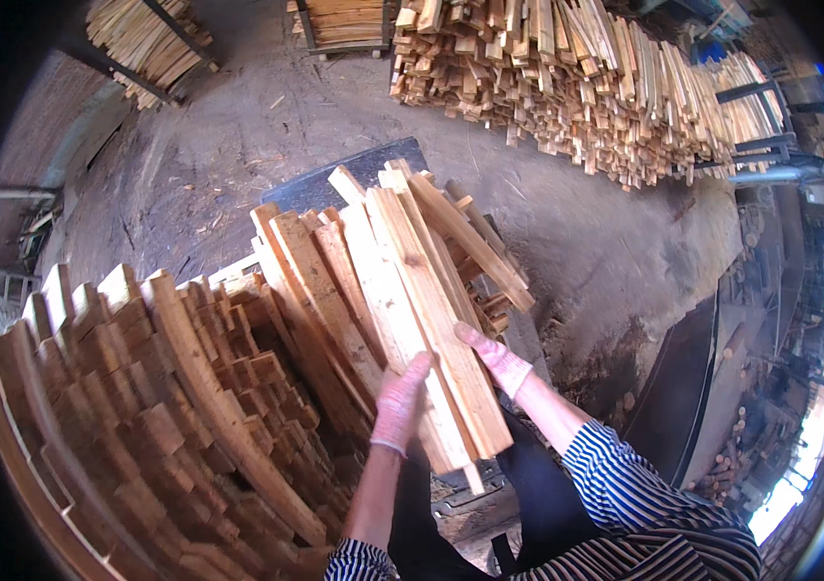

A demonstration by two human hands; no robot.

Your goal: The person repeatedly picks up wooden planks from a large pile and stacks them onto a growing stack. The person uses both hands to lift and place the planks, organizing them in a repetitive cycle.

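Observation:
A bundle of several pale wooden slats (412,290) slants up and away from me, its near end at my waist. My left hand (400,402), in a thin pink glove, grips the bundle's left side near its lower end. My right hand (497,358), also gloved in pink, presses on the bundle's right edge. More slats (310,300) lie loosely fanned under and to the left of the held ones. My sleeves are striped dark and white.
A tall stack of wooden slats (140,407), seen end-on, fills the lower left. A long pile of slats (586,87) runs across the top right, with smaller stacks (145,44) at the top left. The dirt floor (237,155) lies between; machinery (780,320) stands at the right.

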